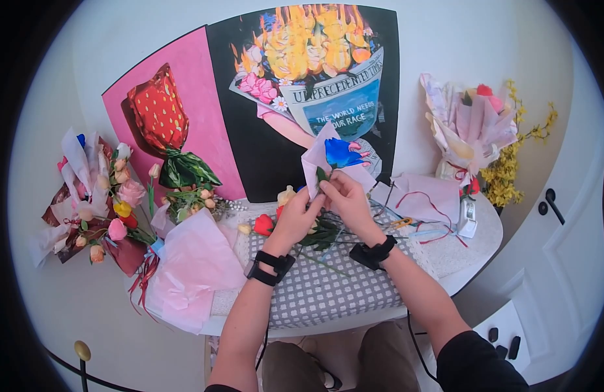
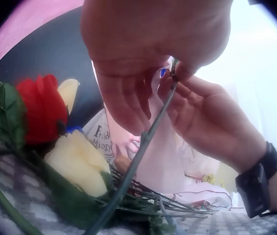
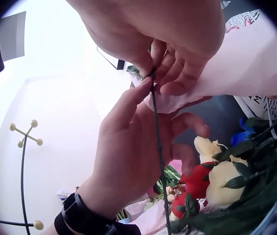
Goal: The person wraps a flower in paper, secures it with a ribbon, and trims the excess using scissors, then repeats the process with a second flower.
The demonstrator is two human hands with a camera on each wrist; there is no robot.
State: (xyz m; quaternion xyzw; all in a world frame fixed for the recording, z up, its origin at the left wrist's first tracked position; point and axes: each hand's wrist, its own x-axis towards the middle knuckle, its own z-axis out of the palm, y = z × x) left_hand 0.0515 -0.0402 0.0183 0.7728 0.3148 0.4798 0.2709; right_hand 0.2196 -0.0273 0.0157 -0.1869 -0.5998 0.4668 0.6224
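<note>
A blue rose (image 1: 340, 152) stands upright above the table, half wrapped in pale pink paper (image 1: 318, 160). Both hands meet just below the bloom. My left hand (image 1: 313, 196) pinches the thin green stem (image 2: 148, 132) from the left, and my right hand (image 1: 333, 185) pinches the same stem (image 3: 157, 142) and holds the pink paper (image 3: 241, 68) against it. In the left wrist view my left hand (image 2: 170, 73) nips the stem at its top, with the right hand (image 2: 202, 117) behind. A red rose (image 2: 40, 112) and a yellow rose (image 2: 77, 164) lie below on the cloth.
A grey chequered cloth (image 1: 321, 287) covers the round white table (image 1: 468, 255). Loose stems, a red rose (image 1: 263, 224) and pink tissue (image 1: 194, 268) lie on it. Bouquets stand at the left (image 1: 99, 202) and right (image 1: 468, 130). Red ribbon (image 1: 426, 209) and a tape dispenser (image 1: 467, 219) sit at the right.
</note>
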